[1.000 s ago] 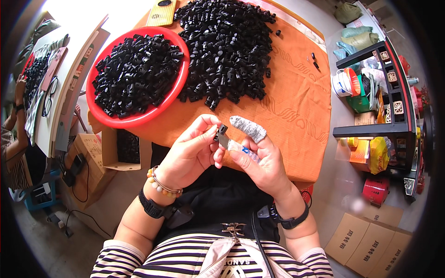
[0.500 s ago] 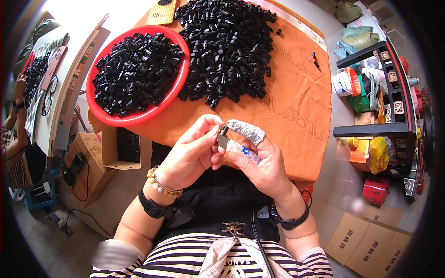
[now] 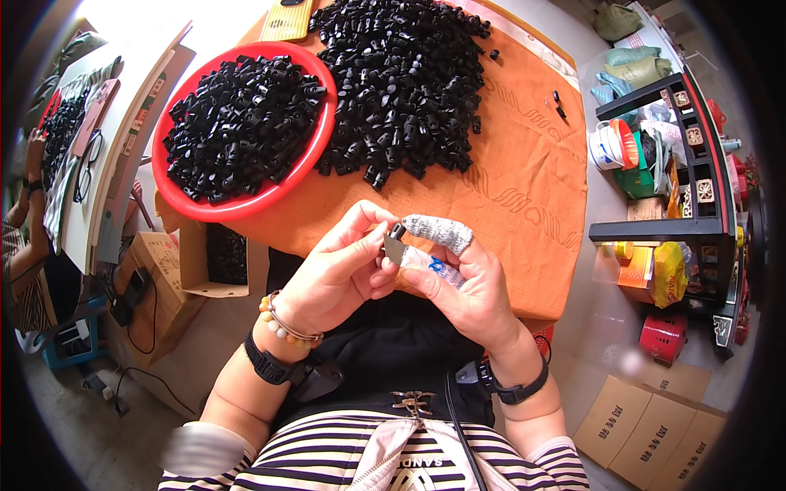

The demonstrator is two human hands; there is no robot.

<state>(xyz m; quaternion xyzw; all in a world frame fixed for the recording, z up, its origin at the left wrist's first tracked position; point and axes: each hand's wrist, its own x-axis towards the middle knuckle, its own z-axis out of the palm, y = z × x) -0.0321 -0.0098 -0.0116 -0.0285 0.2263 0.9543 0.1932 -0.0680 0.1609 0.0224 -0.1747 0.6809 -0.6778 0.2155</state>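
Observation:
My left hand (image 3: 348, 254) pinches a small black plastic part (image 3: 398, 230) between thumb and fingertips. In my right hand (image 3: 475, 286) is a small flat metal blade (image 3: 394, 250), its handle wrapped in white material with blue marks (image 3: 430, 263). The blade's tip lies against the black part, between the two hands. A grey knitted finger cover (image 3: 438, 231) sits on my right index finger, which bends over toward the part. Beyond my hands, a red basin (image 3: 327, 123) full of similar black parts stands on the orange tablecloth (image 3: 524, 204), beside a large loose heap of them (image 3: 401, 90).
Several stray black parts (image 3: 559, 105) lie to the right of the heap. An open cardboard box (image 3: 214, 282) holding dark pieces stands below the table's left side. A black-framed shelf (image 3: 655, 229) with bags and tubs is at right. Another person's arm (image 3: 34, 164) shows far left.
Both hands keep almost the same place and hold. The blade and right fingers have shifted very slightly against the black part.

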